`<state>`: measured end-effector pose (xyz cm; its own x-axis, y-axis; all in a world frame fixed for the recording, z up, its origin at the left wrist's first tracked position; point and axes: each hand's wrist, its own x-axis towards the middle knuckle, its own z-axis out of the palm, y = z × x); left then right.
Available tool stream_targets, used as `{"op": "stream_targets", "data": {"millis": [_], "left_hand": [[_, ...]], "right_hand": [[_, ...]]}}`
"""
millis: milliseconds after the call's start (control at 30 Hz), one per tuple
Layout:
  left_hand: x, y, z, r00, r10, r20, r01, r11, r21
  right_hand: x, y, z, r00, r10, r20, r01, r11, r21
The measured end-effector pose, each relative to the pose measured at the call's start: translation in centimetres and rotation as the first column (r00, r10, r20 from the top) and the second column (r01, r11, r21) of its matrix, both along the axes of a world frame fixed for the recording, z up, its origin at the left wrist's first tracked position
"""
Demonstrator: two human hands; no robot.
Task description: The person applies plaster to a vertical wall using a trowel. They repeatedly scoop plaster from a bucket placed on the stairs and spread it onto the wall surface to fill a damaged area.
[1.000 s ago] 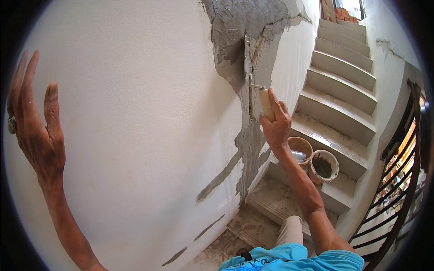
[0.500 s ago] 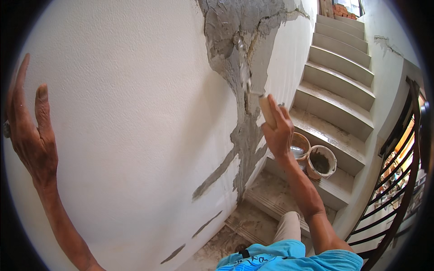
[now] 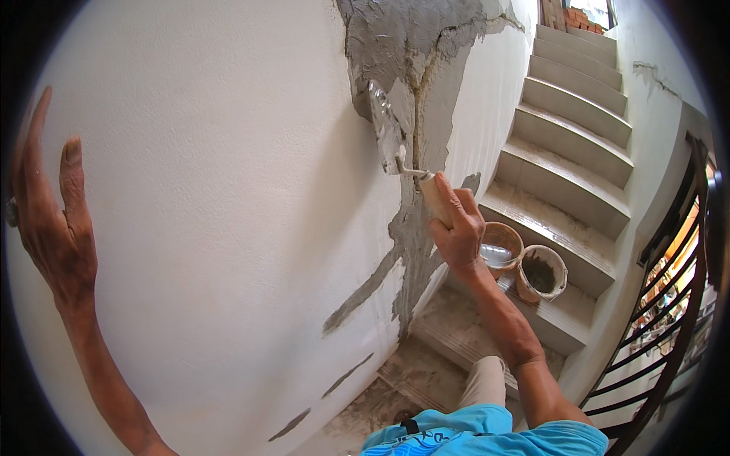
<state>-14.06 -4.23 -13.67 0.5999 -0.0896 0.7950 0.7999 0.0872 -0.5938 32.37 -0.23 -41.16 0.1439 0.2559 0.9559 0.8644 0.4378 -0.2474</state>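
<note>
My right hand [image 3: 458,228] is wrapped round the pale handle of a trowel [image 3: 388,129]. The trowel's metal blade lies against the left side of a grey mortar patch [image 3: 395,45] on the white wall [image 3: 205,190]. A crack [image 3: 417,106] runs down through the patch, just right of the blade. At the far left, my left hand [image 3: 61,235] is raised beside the wall with its fingers stretched and thumb apart. A small dark thing shows at that hand's outer edge, too cut off to name.
Two buckets stand on a stair step by my right forearm: a brownish one [image 3: 511,234] with a clear container inside, and a pale one [image 3: 561,266] holding grey mortar. Stairs [image 3: 570,144] climb to the far right, beside a dark metal railing [image 3: 688,281].
The trowel blade has moved left and slightly down across the mortar patch, baring more of the crack. My right hand shifted a little left and down. My left hand has barely moved.
</note>
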Motion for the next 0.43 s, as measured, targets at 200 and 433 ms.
{"op": "stream_targets", "data": {"millis": [200, 433], "left_hand": [[0.4, -0.4, 0.1, 1.0, 0.013, 0.008, -0.013, 1.0, 0.024], [0.3, -0.2, 0.3, 1.0, -0.015, -0.017, 0.016, 1.0, 0.018]], "right_hand": [[-0.7, 2.3, 4.1, 0.997, -0.078, -0.005, 0.078, 0.993, 0.089], [-1.7, 3.7, 0.9, 0.983, -0.155, 0.094, 0.143, 0.982, 0.128]]}}
